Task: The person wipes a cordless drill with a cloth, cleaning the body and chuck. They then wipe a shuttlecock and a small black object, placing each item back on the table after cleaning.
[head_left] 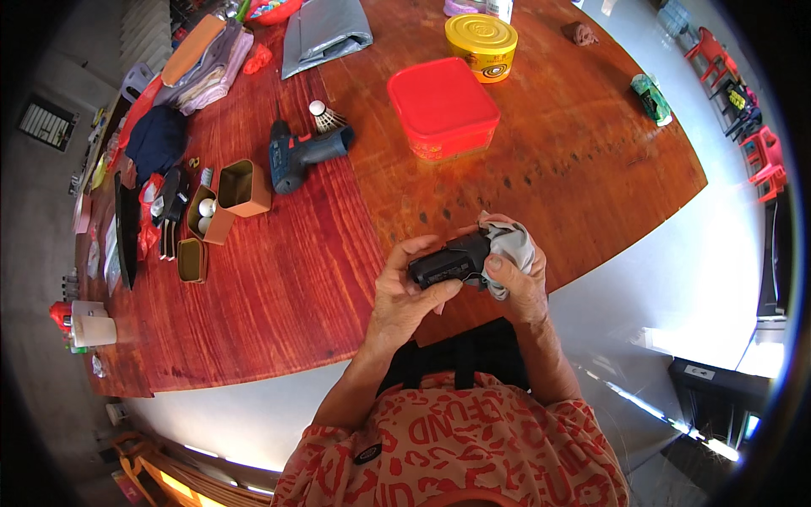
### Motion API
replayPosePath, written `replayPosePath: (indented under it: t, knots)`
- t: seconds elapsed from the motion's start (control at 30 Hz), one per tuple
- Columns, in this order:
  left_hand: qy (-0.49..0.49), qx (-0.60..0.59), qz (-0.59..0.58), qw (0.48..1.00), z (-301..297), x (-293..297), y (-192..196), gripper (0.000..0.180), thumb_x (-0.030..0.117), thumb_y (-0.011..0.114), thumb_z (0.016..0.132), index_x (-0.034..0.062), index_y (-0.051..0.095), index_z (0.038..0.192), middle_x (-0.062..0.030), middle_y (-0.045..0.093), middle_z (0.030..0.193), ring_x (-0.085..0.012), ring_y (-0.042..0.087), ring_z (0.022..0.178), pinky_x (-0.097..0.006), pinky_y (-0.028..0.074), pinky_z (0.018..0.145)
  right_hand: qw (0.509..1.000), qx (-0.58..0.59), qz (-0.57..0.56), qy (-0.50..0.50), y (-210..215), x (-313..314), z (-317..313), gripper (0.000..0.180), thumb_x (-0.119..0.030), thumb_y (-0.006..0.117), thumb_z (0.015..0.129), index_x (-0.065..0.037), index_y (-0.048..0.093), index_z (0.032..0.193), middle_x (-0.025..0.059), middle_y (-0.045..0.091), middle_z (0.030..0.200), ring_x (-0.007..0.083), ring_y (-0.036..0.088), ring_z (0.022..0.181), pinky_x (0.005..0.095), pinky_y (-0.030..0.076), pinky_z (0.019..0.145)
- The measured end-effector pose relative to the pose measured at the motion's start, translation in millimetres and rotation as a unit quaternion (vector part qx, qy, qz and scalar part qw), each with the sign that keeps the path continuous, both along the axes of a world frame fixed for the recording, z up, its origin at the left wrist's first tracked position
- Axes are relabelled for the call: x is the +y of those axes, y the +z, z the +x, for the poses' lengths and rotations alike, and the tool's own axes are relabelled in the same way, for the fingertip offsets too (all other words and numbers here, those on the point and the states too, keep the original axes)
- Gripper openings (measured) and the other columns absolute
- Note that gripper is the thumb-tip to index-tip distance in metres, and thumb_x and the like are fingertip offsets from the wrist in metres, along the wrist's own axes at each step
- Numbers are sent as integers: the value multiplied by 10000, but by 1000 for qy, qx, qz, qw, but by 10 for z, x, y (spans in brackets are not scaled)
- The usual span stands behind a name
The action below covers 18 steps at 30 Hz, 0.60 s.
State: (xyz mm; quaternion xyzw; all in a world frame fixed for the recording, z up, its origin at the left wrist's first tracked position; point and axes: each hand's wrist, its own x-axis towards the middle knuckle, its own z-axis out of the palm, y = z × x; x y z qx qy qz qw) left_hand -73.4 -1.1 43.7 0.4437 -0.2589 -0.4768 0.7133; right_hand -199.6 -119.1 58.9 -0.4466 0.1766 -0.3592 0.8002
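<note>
We see, left to right above the near edge of the wooden surface (279, 287): our left hand (404, 291) gripping a black battery pack (448, 262); our right hand (517, 283) closed on a grey cloth (515, 245) pressed against that pack's right end.
</note>
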Motion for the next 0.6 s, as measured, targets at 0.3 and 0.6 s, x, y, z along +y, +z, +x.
replayPosePath:
  t: [0.3,0.6]
  knots:
    - [54,331,-48,941,-124,-138,80,319,335,463,972,104,501,1190,-66,560,1153,-158,559,1014,-352,487,860,957,45,-280,-52,-115,189,19,450,26,683,740,-35,544,1164,138,572,1179,197,519,1111,334,418,943]
    - [85,296,-65,949,-141,-138,14,387,384,458,964,130,488,1255,-39,554,1191,-203,542,1074,-384,457,916,893,182,-406,-69,111,143,168,431,-143,651,797,-97,547,1212,138,516,1135,272,494,1030,380,449,859]
